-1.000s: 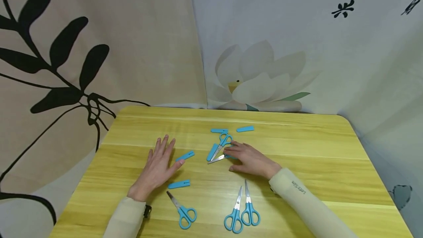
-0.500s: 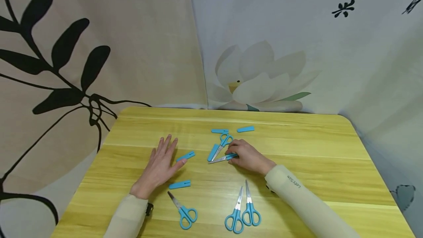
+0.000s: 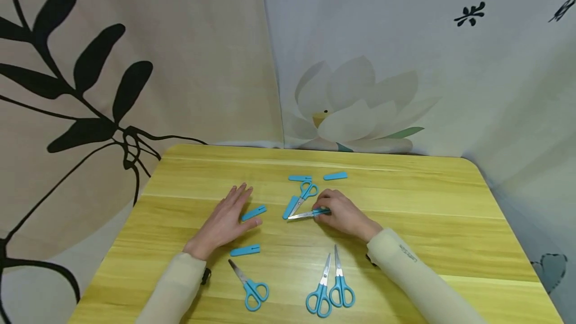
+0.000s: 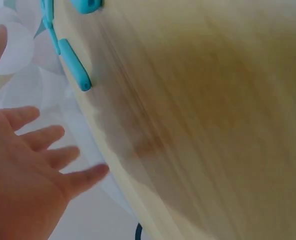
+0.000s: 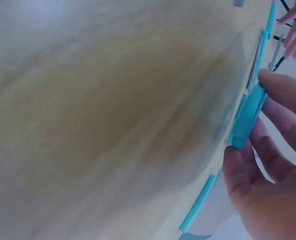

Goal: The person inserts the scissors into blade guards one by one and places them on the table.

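Observation:
Between thumb and fingers my right hand (image 3: 344, 216) pinches the blue handle of a pair of scissors (image 3: 302, 216); the blades point left and the handle is partly hidden. That handle (image 5: 249, 116) shows close up in the right wrist view. Just beyond, another pair of scissors (image 3: 308, 191) lies with its blades beside a blue blade cover (image 3: 290, 207). My left hand (image 3: 220, 226) has its fingers extended and the thumb spread, next to a slotted blue cover (image 3: 254, 212). In the left wrist view the palm (image 4: 22, 175) holds nothing.
Two more blue covers, one left (image 3: 300, 178) and one right (image 3: 335, 176), lie toward the table's back edge. Nearer are a cover (image 3: 245, 250), scissors at left (image 3: 254, 294) and two pairs side by side, scissors (image 3: 318, 300) and scissors (image 3: 342, 293). A patterned curtain (image 3: 216, 64) hangs behind the wooden table (image 3: 427, 204).
My right hand, earlier spread over the scissors, has closed its fingers on the handle and shifted them slightly right, the blades turning nearer level. The left hand has moved a little right.

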A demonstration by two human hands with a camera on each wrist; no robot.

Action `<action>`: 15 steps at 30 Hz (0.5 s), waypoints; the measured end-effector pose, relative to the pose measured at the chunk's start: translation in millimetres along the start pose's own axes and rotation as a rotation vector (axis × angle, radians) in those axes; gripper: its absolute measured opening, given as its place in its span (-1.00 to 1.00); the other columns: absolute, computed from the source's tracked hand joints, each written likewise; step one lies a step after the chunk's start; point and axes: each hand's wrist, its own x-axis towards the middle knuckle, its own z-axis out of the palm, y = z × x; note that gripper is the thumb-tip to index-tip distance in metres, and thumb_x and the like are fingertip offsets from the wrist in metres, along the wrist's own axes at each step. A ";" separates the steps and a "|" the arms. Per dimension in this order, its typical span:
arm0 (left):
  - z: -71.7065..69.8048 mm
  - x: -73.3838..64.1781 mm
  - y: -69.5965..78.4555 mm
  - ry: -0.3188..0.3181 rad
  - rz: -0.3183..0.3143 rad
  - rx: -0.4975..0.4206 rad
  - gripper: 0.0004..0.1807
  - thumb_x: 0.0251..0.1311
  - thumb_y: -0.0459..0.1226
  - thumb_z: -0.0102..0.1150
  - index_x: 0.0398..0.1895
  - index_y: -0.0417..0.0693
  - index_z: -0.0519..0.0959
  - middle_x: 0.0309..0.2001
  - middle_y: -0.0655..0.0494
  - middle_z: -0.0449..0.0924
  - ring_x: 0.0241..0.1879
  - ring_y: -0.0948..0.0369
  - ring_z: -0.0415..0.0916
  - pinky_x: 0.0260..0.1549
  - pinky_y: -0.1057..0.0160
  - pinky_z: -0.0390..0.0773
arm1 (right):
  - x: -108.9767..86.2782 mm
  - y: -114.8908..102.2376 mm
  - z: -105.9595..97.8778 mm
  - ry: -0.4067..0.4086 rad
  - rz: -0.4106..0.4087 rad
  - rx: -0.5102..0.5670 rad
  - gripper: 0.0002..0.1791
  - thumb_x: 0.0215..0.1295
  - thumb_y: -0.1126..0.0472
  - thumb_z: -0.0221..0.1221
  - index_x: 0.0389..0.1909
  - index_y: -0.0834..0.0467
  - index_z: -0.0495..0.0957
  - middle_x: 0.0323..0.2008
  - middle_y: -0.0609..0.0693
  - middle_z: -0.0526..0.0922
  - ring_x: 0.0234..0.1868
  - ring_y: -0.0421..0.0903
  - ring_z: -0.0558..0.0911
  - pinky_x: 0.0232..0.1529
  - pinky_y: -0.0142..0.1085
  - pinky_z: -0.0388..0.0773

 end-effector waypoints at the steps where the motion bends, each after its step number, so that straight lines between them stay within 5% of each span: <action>1: 0.3 1.5 -0.3 -0.006 0.006 -0.010 0.03 0.31 0.18 0.31 0.64 -0.15 0.11 0.62 -0.22 0.03 0.58 -0.24 -0.03 0.39 -0.40 0.16 | -1.6 0.1 -1.2 0.009 0.000 0.005 -0.84 0.35 0.22 0.40 -0.09 0.12 0.76 0.02 0.01 0.62 0.09 0.04 0.57 0.17 -0.01 0.55; 7: 2.1 10.8 -1.6 -0.059 0.011 -0.062 0.00 0.25 0.14 0.40 0.62 -0.08 0.19 0.46 -0.21 0.33 0.40 -0.21 0.32 0.30 -0.25 0.41 | -10.9 1.9 -6.6 0.060 -0.002 0.023 -0.83 0.36 0.24 0.39 -0.06 0.12 0.75 0.04 0.01 0.61 0.10 0.03 0.56 0.17 -0.01 0.56; 15: 4.1 19.8 -3.0 -0.102 0.023 -0.079 -0.20 0.24 -0.04 0.48 0.45 -0.21 0.43 0.17 -0.06 0.51 0.10 0.03 0.50 0.13 -0.05 0.56 | -21.2 2.5 -13.8 0.074 0.015 0.020 -0.81 0.35 0.26 0.39 -0.04 0.12 0.75 0.07 0.02 0.60 0.13 0.04 0.55 0.17 0.00 0.56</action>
